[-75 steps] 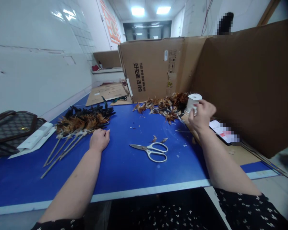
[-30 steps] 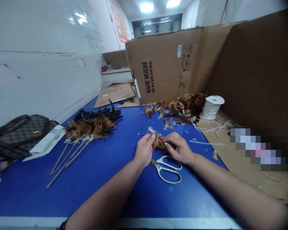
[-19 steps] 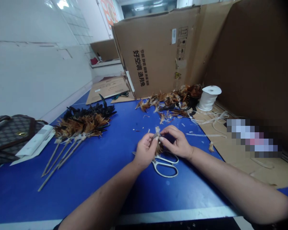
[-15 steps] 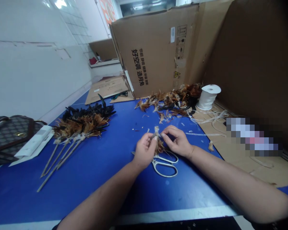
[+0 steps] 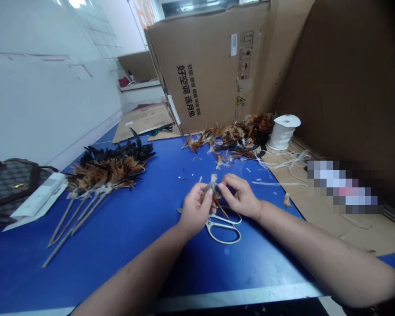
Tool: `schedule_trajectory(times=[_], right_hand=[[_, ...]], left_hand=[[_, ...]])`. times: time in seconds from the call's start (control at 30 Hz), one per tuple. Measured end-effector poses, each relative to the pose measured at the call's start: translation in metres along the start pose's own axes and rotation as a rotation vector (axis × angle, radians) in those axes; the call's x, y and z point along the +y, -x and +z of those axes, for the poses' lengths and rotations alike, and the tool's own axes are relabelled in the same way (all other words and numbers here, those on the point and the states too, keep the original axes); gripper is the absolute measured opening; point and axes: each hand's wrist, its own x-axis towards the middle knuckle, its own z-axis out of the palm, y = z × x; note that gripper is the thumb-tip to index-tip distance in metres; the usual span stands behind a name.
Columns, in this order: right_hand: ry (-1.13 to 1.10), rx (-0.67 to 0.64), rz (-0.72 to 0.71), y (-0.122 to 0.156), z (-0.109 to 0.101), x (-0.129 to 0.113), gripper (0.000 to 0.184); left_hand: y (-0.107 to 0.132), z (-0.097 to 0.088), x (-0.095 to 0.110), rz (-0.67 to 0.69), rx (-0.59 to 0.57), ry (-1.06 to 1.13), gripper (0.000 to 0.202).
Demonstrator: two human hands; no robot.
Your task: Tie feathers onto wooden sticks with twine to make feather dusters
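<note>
A small bunch of brown feathers (image 5: 215, 202) with a pale bound top is pinched between the thumb and fingers of my left hand (image 5: 195, 210). My right hand (image 5: 241, 196) is closed against the right side of the bunch, its thumb and fingertips together. What those fingertips grip is too small to make out. Under the hands, a pair of scissors (image 5: 208, 228) lies on the blue table (image 5: 134, 245), its handles toward me and its blades partly hidden by my left hand.
Several feather-topped sticks (image 5: 108, 169) lie at left, beside white paper (image 5: 41, 197) and a handbag (image 5: 19, 184). Loose feathers (image 5: 237, 134) are heaped against a cardboard box (image 5: 213, 79). A white spool (image 5: 283, 134) stands at right near tangled pale strips (image 5: 283, 160). One strip (image 5: 276, 183) crosses the cardboard edge.
The whole view has shifted slightly. My left hand still holds the bunch, while my right fingers have curled in closer to it. Brown feather tips now show more plainly below the hands.
</note>
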Motion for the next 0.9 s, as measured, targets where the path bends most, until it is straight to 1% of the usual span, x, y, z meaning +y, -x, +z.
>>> schedule_trajectory(times=[0.13, 0.3, 0.37, 0.43, 0.5, 0.57, 0.6, 0.63, 0.7, 0.8, 0.9], right_hand=[[0.020, -0.014, -0.048, -0.001, 0.002, -0.002, 0.024], [0.013, -0.014, -0.055, 0.000, 0.006, -0.011, 0.027], [-0.019, -0.020, -0.021, 0.000, 0.006, -0.012, 0.031], [-0.064, -0.013, 0.048, 0.001, 0.004, -0.009, 0.040], [-0.088, 0.035, 0.130, 0.002, 0.003, -0.003, 0.043], [-0.085, 0.102, 0.186, 0.003, 0.004, 0.004, 0.033], [-0.084, 0.119, 0.201, 0.003, 0.005, 0.007, 0.026], [-0.089, 0.120, 0.205, 0.003, 0.006, 0.009, 0.023], [-0.116, 0.089, 0.184, 0.003, 0.008, 0.010, 0.024], [-0.152, 0.046, 0.134, 0.002, 0.010, 0.005, 0.018], [-0.148, 0.047, 0.128, 0.001, 0.009, 0.000, 0.017]], left_hand=[[-0.002, 0.000, -0.002, -0.025, 0.050, 0.076, 0.045], [-0.002, 0.001, -0.004, 0.010, 0.135, 0.035, 0.046], [-0.002, 0.000, -0.004, 0.006, 0.148, 0.036, 0.047], [-0.003, 0.000, -0.003, -0.016, 0.147, 0.073, 0.049], [-0.003, -0.001, -0.003, -0.039, 0.131, 0.134, 0.051], [-0.002, -0.001, -0.003, -0.055, 0.112, 0.184, 0.052], [-0.002, -0.001, -0.003, -0.059, 0.103, 0.195, 0.052], [-0.001, -0.001, -0.003, -0.062, 0.096, 0.198, 0.052], [0.000, 0.001, -0.004, -0.067, 0.082, 0.185, 0.052], [0.002, 0.002, -0.005, -0.074, 0.058, 0.167, 0.052], [0.002, 0.003, -0.006, -0.070, 0.038, 0.144, 0.052]])
